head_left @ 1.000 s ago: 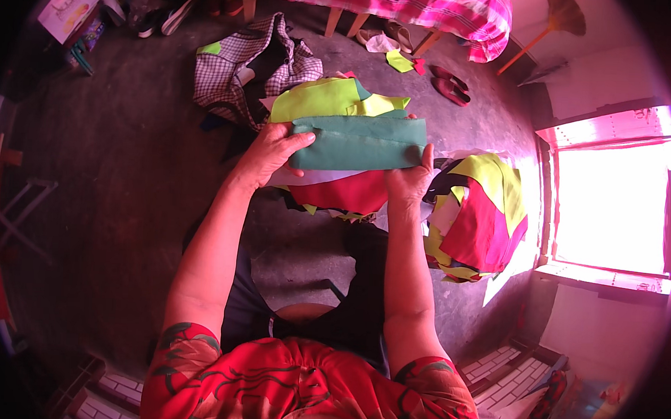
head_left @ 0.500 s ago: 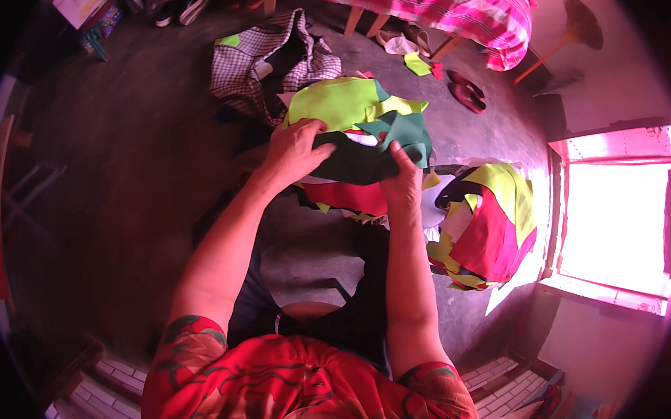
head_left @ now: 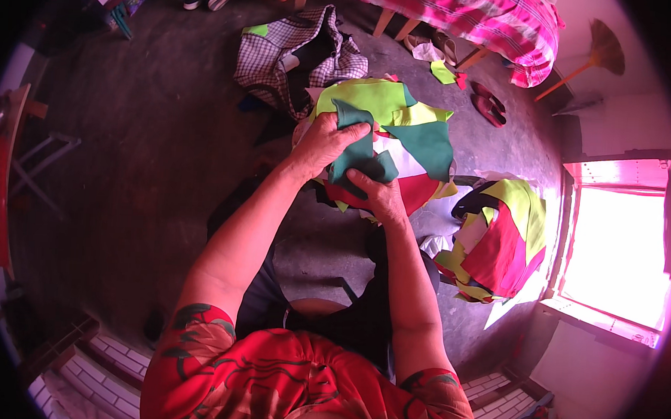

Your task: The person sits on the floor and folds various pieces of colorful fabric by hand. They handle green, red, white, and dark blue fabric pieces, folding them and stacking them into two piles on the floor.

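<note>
Both hands are closed on 1 dark green cloth (head_left: 361,160), bunched between them above the floor (head_left: 142,171). The left hand (head_left: 325,140) clenches its upper end; the right hand (head_left: 377,192) grips it from below. Just behind lies a pile of cloth pieces (head_left: 399,130) in yellow-green, green, white and red. A second heap of cloth (head_left: 499,243) sits to the right, near the bright window (head_left: 618,244).

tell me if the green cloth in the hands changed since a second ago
Yes. The green cloth was spread flat across the pile of cloth pieces; now both hands have bunched it up over that pile.
</note>
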`<state>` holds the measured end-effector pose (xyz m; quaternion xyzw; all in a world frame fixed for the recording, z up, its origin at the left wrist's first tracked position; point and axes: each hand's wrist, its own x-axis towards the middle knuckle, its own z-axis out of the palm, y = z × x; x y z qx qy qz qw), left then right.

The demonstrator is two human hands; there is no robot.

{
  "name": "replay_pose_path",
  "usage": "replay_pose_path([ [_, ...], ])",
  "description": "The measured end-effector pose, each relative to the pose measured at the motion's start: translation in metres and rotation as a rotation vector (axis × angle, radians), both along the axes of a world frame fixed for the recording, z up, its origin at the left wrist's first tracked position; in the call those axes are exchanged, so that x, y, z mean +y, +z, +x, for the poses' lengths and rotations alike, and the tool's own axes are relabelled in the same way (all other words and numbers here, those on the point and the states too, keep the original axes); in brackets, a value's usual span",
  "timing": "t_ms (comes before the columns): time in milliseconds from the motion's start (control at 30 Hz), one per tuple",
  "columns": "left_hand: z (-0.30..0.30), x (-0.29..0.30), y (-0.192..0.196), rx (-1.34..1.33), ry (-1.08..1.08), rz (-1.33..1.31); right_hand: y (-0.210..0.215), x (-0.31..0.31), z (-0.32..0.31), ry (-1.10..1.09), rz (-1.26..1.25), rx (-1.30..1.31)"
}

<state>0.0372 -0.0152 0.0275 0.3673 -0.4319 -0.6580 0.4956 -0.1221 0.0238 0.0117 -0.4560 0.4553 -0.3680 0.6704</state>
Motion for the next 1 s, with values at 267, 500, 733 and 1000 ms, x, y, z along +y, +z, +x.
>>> replay_pose_path([
  [267,0.001,-0.005,-0.007,-0.135,0.188,-0.061,-0.012,-0.003,0.003,-0.166,-0.054,-0.015],
  [500,0.002,-0.007,-0.010,-0.179,0.265,-0.181,-0.002,-0.008,-0.001,-0.250,-0.287,0.096],
  [733,0.002,-0.010,-0.012,-0.463,0.438,-0.344,-0.001,-0.009,-0.001,-0.289,-0.722,0.370],
  [1000,-0.004,-0.001,-0.008,-0.599,0.273,-0.353,0.000,-0.006,-0.002,-0.128,-0.398,0.132],
])
